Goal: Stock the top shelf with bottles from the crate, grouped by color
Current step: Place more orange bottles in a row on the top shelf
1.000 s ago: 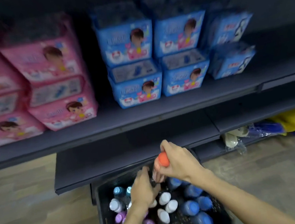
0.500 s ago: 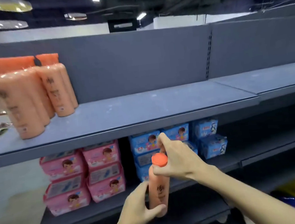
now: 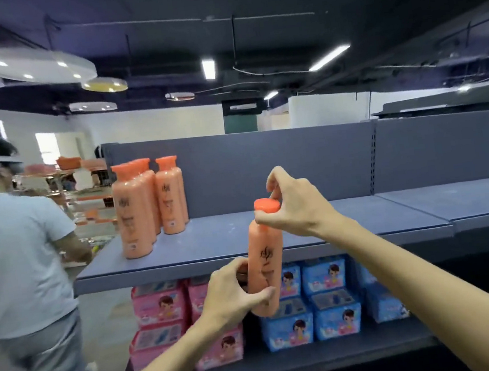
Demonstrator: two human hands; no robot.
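I hold an orange bottle [image 3: 264, 262] upright in front of the top shelf [image 3: 333, 224], at about the height of its front edge. My left hand [image 3: 231, 293] grips the bottle's lower body. My right hand [image 3: 297, 206] pinches its neck just under the orange cap. Several matching orange bottles [image 3: 148, 205] stand grouped at the shelf's left end. The crate is out of view.
A person in a white shirt [image 3: 17, 266] stands close at the left end of the shelving. Pink packs [image 3: 160, 314] and blue packs [image 3: 326, 298] fill the shelf below. A second blue shelf section [image 3: 467, 202] adjoins on the right.
The orange bottle came up out of the crate with both hands and now sits at top-shelf height. My view rose from the crate to the top shelf, and a person appeared at left.
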